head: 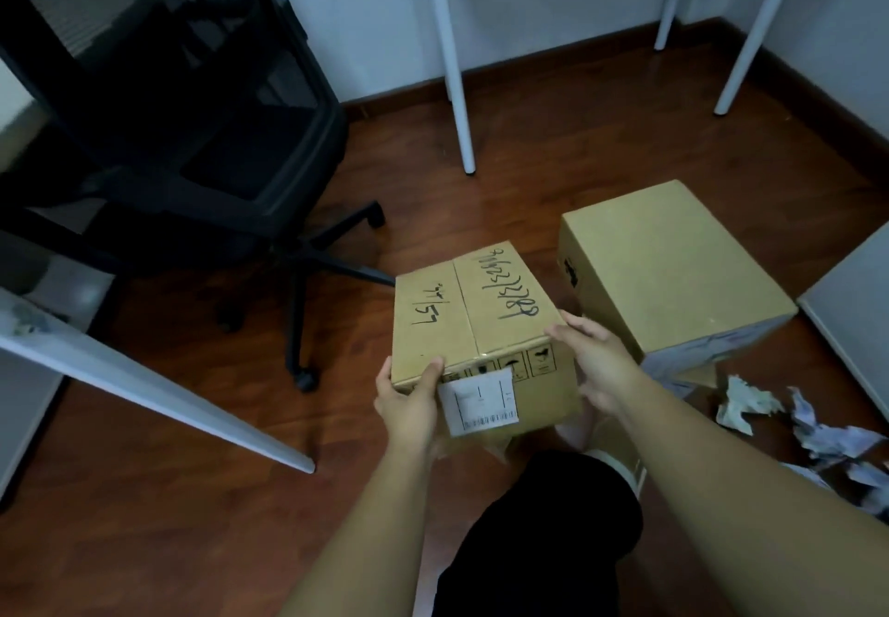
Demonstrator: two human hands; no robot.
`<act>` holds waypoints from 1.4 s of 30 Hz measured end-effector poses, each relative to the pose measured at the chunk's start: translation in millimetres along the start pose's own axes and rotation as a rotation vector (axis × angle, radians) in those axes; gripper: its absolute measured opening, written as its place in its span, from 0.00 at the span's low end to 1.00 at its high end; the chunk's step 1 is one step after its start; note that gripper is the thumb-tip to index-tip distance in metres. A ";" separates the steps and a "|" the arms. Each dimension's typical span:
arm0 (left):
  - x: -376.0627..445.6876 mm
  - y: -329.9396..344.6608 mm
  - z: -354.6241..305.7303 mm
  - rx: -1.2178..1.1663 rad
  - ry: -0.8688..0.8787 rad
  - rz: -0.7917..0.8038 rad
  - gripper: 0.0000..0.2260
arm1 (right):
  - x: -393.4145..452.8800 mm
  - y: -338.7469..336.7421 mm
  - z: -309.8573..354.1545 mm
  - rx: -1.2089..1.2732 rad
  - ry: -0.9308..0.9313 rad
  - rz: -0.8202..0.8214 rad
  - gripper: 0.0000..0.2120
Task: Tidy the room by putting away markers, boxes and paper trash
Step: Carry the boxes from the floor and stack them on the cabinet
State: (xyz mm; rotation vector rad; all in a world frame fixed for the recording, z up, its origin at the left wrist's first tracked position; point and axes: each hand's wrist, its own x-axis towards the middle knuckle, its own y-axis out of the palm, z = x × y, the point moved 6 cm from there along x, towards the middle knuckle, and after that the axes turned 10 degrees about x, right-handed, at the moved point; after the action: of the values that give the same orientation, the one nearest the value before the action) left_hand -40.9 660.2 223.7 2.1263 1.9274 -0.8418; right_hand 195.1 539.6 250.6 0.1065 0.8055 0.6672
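Observation:
A small cardboard box (474,313) with black handwriting on its lid and a white shipping label on its near side is held above the wooden floor. My left hand (409,400) grips its near left corner, thumb on the lid. My right hand (596,361) holds the near right corner. A larger plain cardboard box (673,274) stands on the floor just to the right. Crumpled paper trash (750,404) lies on the floor at the right, with more pieces (837,443) further right. No markers are in sight.
A black office chair (192,149) on castors stands at the left. White table legs (457,87) rise at the back, and a slanted white leg (154,385) crosses the left foreground. A white panel (856,308) sits at the right edge. My dark-clothed knee (543,530) is below the box.

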 end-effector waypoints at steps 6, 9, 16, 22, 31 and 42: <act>-29.1 9.2 -60.7 0.091 0.112 -0.005 0.22 | -43.7 18.7 70.1 -0.007 -0.138 0.053 0.21; -47.1 10.5 -92.8 0.024 0.126 -0.033 0.32 | -63.5 27.5 97.1 0.010 -0.211 0.074 0.25; -79.5 36.0 -185.8 -0.188 0.325 0.071 0.34 | -108.1 10.4 163.4 0.232 -0.413 0.116 0.28; -176.2 104.4 -281.7 -0.179 0.681 0.273 0.30 | -179.2 -62.1 238.5 0.511 -0.658 0.055 0.23; -342.9 204.8 -341.3 -0.347 0.905 0.685 0.32 | -330.1 -179.4 326.8 0.662 -1.055 -0.045 0.20; -548.3 271.4 -336.3 -0.427 1.020 1.140 0.30 | -524.1 -298.0 326.3 0.656 -1.436 -0.347 0.22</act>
State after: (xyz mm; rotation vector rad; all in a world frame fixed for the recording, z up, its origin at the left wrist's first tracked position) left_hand 310.0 296.9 705.5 2.8838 0.5393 0.8884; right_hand 312.4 45.6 711.2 0.9045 -0.3928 -0.1248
